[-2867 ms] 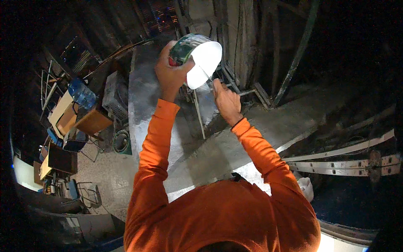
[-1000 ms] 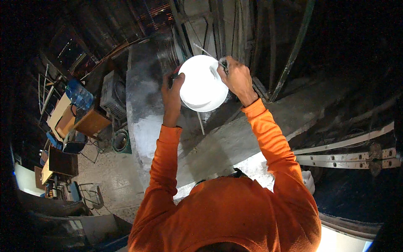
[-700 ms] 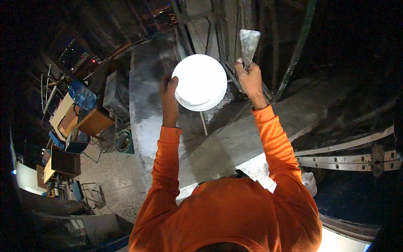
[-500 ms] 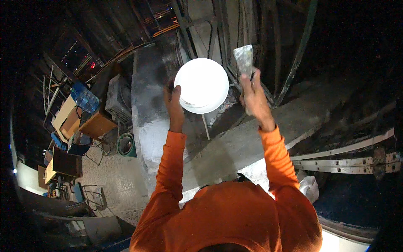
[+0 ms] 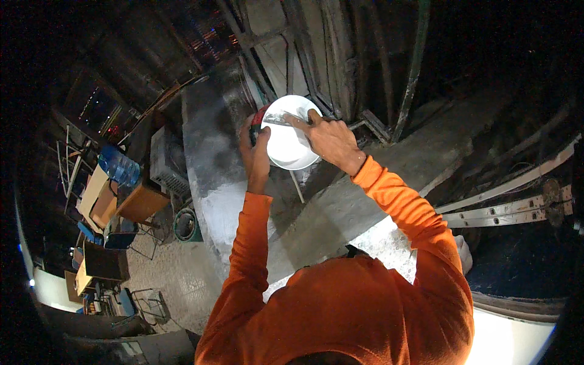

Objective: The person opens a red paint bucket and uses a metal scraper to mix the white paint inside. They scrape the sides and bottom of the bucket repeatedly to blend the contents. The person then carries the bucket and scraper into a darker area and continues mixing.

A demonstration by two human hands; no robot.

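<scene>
A white plastic bucket is tipped toward me, its bright inside facing up. My left hand grips it at the left rim, thumb over the edge and fingers behind the wall. Part of a red and dark outer side shows beside those fingers. My right hand is closed on a putty knife. The knife's flat grey blade lies across the mouth of the bucket near its upper left; whether it touches the inside I cannot tell. The knife's handle is hidden in my fist.
A grey ledge runs below my arms. Metal frames rise ahead, and a pale perforated rail lies at right. Down on the left floor are a green bin, a blue water jug, a grey crate and tables.
My right hand has moved left and brought the putty knife from beside the bucket to over its mouth. The bucket has tilted, showing its coloured side. The view has shifted slightly.
</scene>
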